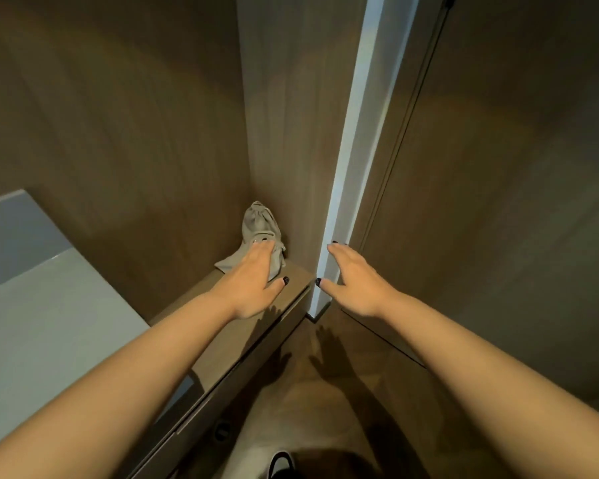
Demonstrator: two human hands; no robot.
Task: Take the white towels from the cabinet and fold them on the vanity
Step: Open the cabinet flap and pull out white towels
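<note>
Both my arms reach forward toward a wood-panelled corner. My left hand [253,281] is stretched flat over the wooden vanity top [229,340], its fingertips in front of a pale grey drawstring cloth bag [260,226] that stands in the corner; I cannot tell whether they touch it. My right hand [351,281] is open, its fingers against the edge of a tall cabinet door [498,202], beside a bright vertical strip [350,167]. No white towels are visible.
A pale grey basin or counter surface [42,323] lies at the left. Wood panels [101,115] close off the back and left. A drawer front [222,388] runs under the vanity top. A shoe tip [281,463] shows on the wooden floor.
</note>
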